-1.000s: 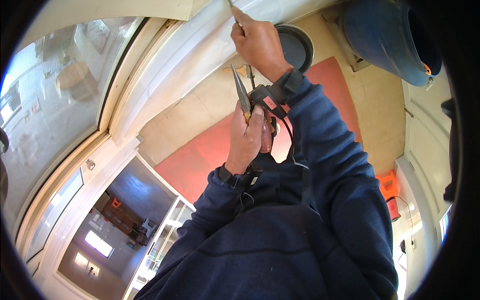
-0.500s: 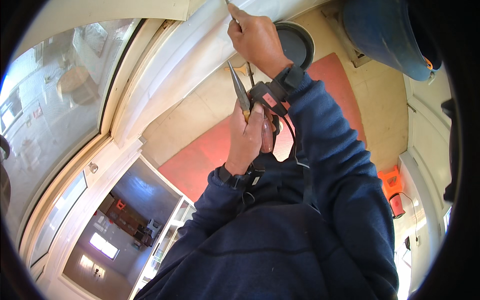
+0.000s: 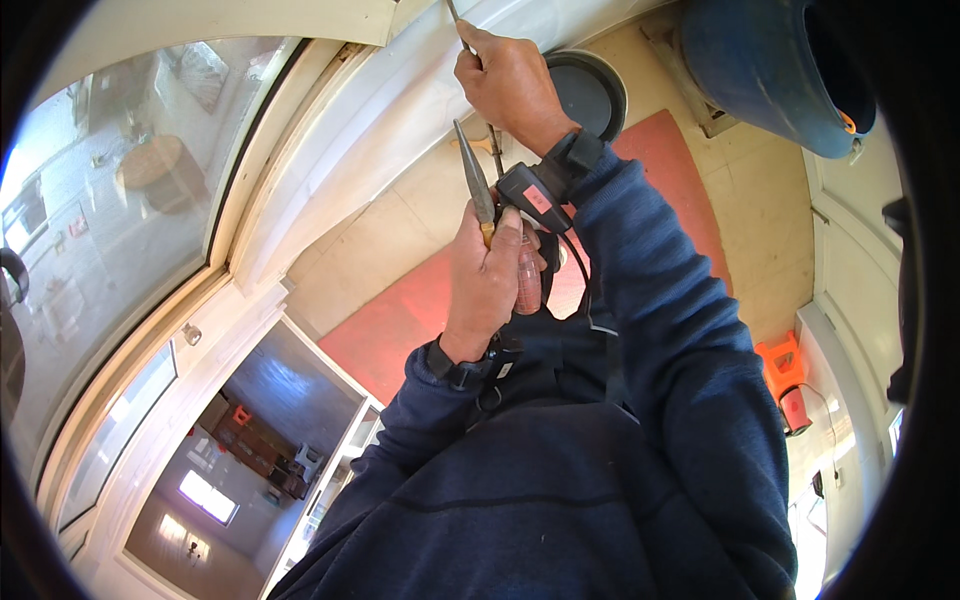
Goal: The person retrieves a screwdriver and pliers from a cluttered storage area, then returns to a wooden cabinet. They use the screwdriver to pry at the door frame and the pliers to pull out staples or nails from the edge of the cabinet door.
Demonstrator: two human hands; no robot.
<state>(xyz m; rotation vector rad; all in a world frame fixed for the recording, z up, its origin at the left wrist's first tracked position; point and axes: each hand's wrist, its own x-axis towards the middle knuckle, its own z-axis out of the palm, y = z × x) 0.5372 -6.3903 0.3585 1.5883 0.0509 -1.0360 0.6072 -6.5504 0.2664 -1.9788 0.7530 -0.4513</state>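
My right hand [image 3: 510, 85] is closed on a thin metal tool [image 3: 453, 20], held up at the white sill [image 3: 400, 105]. Below it, my left hand [image 3: 480, 280] grips several tools: a long pointed metal tool with a yellow handle [image 3: 475, 175] and a translucent red handle [image 3: 528, 278], probably a screwdriver's, among them. A dark box with a pink label [image 3: 530, 195] is strapped at my right wrist, with a cable running down. An orange-handled item [image 3: 478, 145], partly hidden by the tools, lies beyond my left hand.
A glazed panel [image 3: 120, 160] and its frame line the left. On the tiled floor are a red mat [image 3: 680, 180] and a dark round basin [image 3: 590, 95]. A blue barrel [image 3: 760, 70] stands upper right, an orange plastic object [image 3: 778, 365] lower right. A doorway opens lower left.
My right hand has shifted a little to the left along the sill with its thin tool. My left hand and its tools have moved slightly left.
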